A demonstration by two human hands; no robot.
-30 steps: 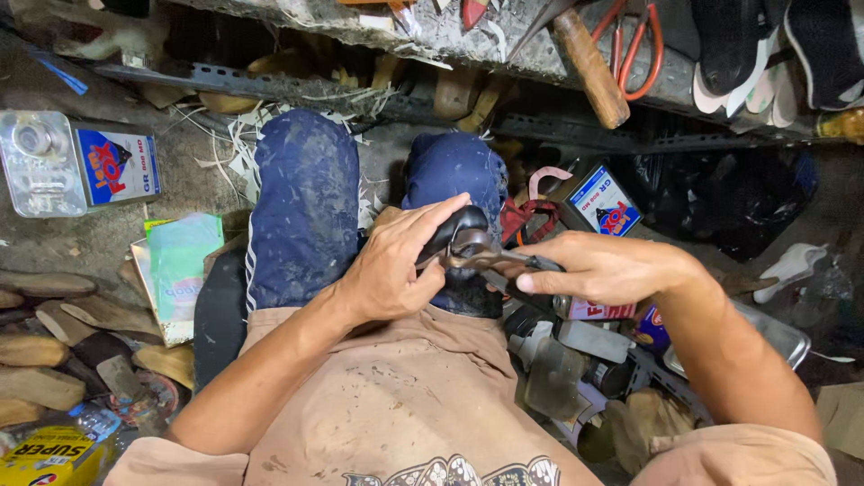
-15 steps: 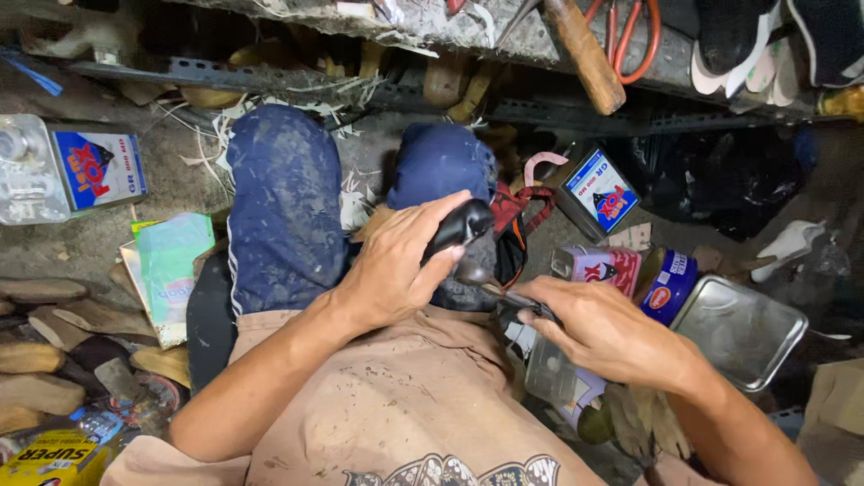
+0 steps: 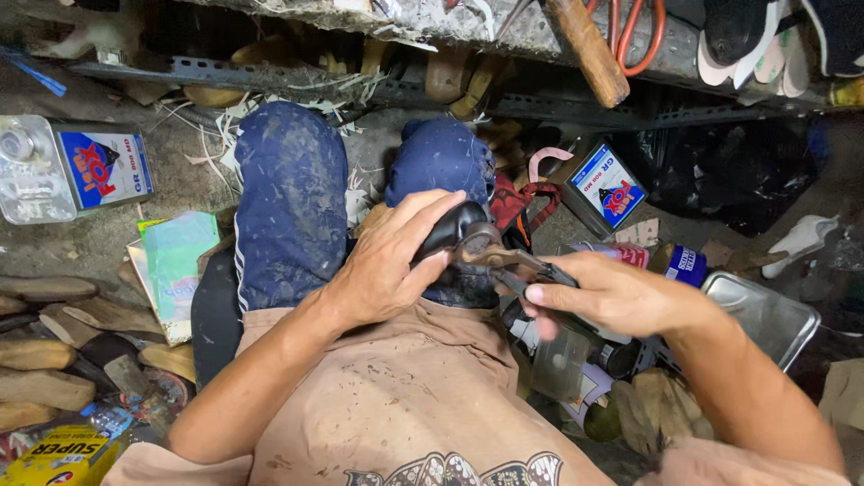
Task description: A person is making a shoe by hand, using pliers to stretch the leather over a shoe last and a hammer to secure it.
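My left hand (image 3: 391, 261) wraps around a black shoe (image 3: 447, 232) resting on my right knee, fingers over its top. My right hand (image 3: 621, 292) grips the handles of rusty pincers (image 3: 490, 255), whose round jaws bite at the shoe's edge just beside my left fingertips. Both knees, in stained dark blue trousers (image 3: 292, 198), point away from me. Most of the shoe is hidden under my left hand.
A metal glue tin (image 3: 67, 171) lies at the left, another (image 3: 605, 187) at the right. Wooden shoe lasts (image 3: 45, 378) pile at the lower left. A hammer handle (image 3: 589, 49) and orange scissors (image 3: 643, 36) sit on the shelf ahead. A steel tray (image 3: 765, 315) lies right.
My right hand dropped toward the lower right half a second ago, then came back up with the pincers to the shoe. My left hand kept its hold on the shoe.
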